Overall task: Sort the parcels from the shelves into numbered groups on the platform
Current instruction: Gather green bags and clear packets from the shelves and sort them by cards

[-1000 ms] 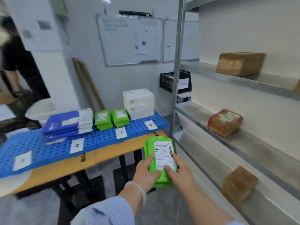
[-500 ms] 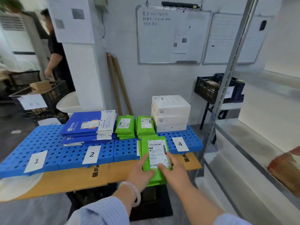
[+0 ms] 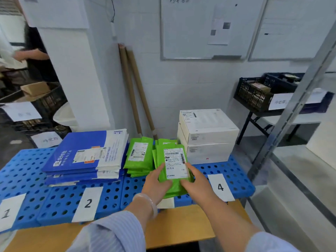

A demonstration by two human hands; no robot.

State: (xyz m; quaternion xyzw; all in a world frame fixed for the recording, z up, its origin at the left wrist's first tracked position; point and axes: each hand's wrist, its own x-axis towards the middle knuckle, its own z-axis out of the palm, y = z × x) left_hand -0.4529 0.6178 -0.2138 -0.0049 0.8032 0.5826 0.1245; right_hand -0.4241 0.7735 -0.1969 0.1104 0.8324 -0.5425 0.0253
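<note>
Green plastic mailer (image 3: pixel 173 166) was sitting in both hands, label side up, held just over the blue perforated platform (image 3: pixel 27 180) on the wooden worktop (image 3: pixel 181 224). The left hand (image 3: pixel 157 182) gripped its lower left edge with the thumb on top, and the right hand (image 3: pixel 195 182) clamped the lower right edge the same way, so both were closed on that one parcel. It hovered right in front of a pile of green mailers (image 3: pixel 164 142), with a second green pile (image 3: pixel 139 155) just beside it on the left. Further left was a stack of blue and white envelopes (image 3: pixel 85 155) behind the "2" card (image 3: pixel 88 203). To the right, two white boxes (image 3: pixel 207 135) stacked one on the other stood behind the "4" card (image 3: pixel 220 187). A "1" card (image 3: pixel 7 212) lay at the far left edge. The card for the green group was mostly hidden under the left wrist, so I couldn't read it.
</note>
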